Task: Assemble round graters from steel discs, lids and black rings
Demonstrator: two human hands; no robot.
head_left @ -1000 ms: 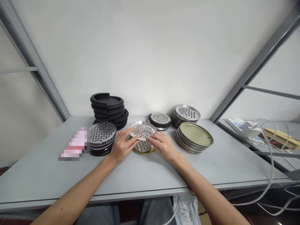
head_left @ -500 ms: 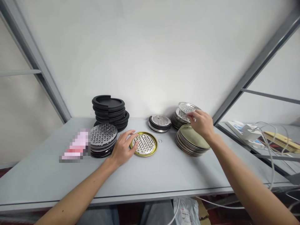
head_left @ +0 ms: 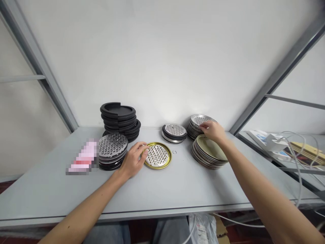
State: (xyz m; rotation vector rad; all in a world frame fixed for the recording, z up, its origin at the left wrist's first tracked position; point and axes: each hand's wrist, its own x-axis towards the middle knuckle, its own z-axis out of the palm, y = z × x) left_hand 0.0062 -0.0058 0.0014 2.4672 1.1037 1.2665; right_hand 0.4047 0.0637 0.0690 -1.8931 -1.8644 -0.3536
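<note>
My left hand (head_left: 133, 162) rests on the grey table (head_left: 162, 189), its curled fingers gripping the left rim of a gold-rimmed lid (head_left: 158, 156) with a perforated silver disc lying in it. My right hand (head_left: 212, 130) reaches to the back right. Its fingers close on the top perforated disc (head_left: 199, 119) of a stack of such discs, which lies flat on the stack. Just in front of that hand stands a stack of greenish-gold lids (head_left: 208, 156).
Black rubber rings (head_left: 118, 117) are stacked at the back left. In front of them is a stack topped by a coarse-holed disc (head_left: 112, 145), with a blurred pink object (head_left: 82, 159) beside it. A small black-rimmed perforated stack (head_left: 174, 132) and a tiny ring (head_left: 174, 152) lie mid-table. Cables and papers (head_left: 291, 145) sit right.
My right hand left the middle lid, lifted a perforated disc from the back-right stack, and now has it lowered flat onto that stack. My left hand stayed at the gold-rimmed lid.
</note>
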